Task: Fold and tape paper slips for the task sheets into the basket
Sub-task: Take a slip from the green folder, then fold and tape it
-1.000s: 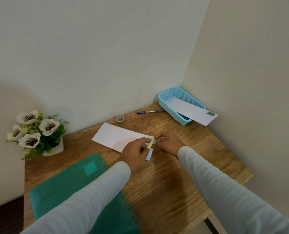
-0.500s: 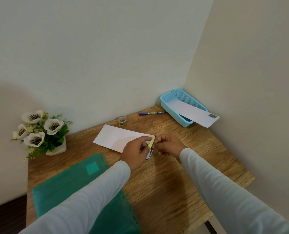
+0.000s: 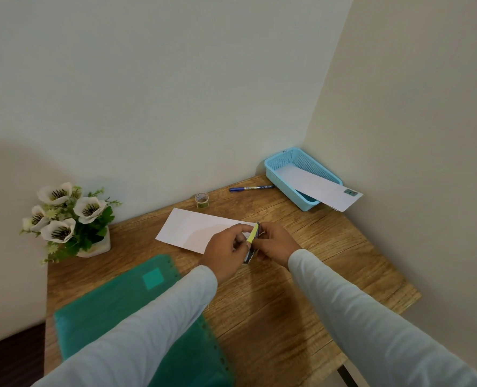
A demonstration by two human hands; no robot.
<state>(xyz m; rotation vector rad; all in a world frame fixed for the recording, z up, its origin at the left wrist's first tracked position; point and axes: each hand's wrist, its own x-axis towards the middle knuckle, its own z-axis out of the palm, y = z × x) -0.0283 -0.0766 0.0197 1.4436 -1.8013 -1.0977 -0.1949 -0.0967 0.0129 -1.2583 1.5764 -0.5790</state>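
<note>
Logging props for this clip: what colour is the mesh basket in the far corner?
Light blue; the plastic mesh basket shows best in the head view.

Two hands pinch a small paper slip over a wooden corner table.

The left hand (image 3: pixel 226 248) and right hand (image 3: pixel 277 244) meet at mid-table (image 3: pixel 329 261), both pinching a folded paper slip (image 3: pixel 252 236) with a yellow edge. Just beyond them lies a white sheet (image 3: pixel 195 229). A tape roll (image 3: pixel 201 200) and a blue pen (image 3: pixel 250 188) sit by the far wall. At far right, a long white paper (image 3: pixel 325 191) overhangs a blue basket (image 3: pixel 284 160). White flowers (image 3: pixel 67 216) stand at left; a green folder (image 3: pixel 137 311) lies near left.
</note>
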